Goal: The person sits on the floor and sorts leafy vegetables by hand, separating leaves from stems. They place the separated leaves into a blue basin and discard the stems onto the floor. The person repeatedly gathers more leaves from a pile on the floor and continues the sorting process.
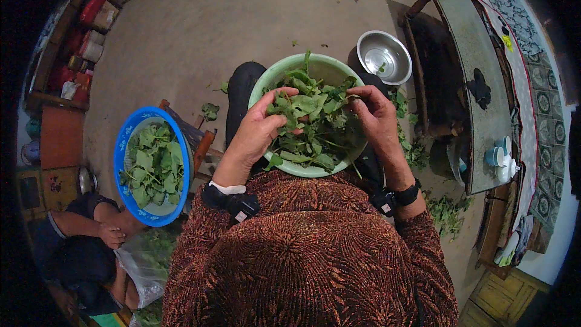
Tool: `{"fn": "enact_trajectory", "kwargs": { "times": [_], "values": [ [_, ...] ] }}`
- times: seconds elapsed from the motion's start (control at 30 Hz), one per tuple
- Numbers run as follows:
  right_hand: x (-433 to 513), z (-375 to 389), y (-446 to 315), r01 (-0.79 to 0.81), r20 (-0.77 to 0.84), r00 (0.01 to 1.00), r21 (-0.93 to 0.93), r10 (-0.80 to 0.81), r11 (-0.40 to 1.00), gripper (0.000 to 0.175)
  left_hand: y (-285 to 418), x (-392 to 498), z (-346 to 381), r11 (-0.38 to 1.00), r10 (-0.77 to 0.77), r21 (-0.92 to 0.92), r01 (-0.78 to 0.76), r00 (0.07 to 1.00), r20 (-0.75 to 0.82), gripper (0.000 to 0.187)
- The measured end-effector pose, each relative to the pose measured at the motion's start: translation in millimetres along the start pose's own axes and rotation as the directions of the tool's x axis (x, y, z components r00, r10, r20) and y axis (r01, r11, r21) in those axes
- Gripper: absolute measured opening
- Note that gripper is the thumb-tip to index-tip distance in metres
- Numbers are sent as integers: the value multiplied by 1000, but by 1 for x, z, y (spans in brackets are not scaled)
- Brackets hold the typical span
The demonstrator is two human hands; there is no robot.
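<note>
A pale green plastic basin (258, 82) rests on my lap, holding leafy green stems (313, 145). My left hand (261, 129) is over its left side, with a bunch of green leaves (303, 105) between thumb and fingers. Across from it, my right hand (374, 111) pinches a small leaf or stem end at the basin's right rim. The fingertips of both hands are partly covered by leaves.
A blue-rimmed basket (119, 168) of leaves stands at left on a wooden seat. Another person (86, 240) sits lower left by a clear plastic bag of greens (150, 254). A steel bowl (395, 47) and scattered greens (445, 215) lie on the floor, near a long table (483, 131) with cups.
</note>
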State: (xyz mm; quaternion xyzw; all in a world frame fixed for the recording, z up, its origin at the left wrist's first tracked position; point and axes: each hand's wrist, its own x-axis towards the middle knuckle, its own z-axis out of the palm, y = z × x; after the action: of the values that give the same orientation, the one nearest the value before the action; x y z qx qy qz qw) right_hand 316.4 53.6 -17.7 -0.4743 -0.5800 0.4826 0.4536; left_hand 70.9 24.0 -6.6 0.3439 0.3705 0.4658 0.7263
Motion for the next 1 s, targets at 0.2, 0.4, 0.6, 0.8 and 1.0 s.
{"fn": "enact_trajectory", "kwargs": {
  "times": [0.2,0.4,0.6,0.8,1.0],
  "values": [
    [0,-7,-1,-240,100,970,258,222,936,17,-4,-3,-4,998,-33,55,34,999,-14,49],
    [6,-8,5,-340,241,940,672,241,658,12,0,-6,-4,986,-47,159,58,996,-70,29],
    [6,0,10,-405,347,914,817,211,411,13,5,-8,5,948,-13,318,9,1000,9,29],
    [5,18,2,-400,382,914,787,138,471,11,-4,-2,21,955,16,295,-33,998,59,35],
    [0,17,-3,-370,359,925,768,127,523,10,-2,-4,17,824,-15,565,-29,997,72,22]
  ]
}}
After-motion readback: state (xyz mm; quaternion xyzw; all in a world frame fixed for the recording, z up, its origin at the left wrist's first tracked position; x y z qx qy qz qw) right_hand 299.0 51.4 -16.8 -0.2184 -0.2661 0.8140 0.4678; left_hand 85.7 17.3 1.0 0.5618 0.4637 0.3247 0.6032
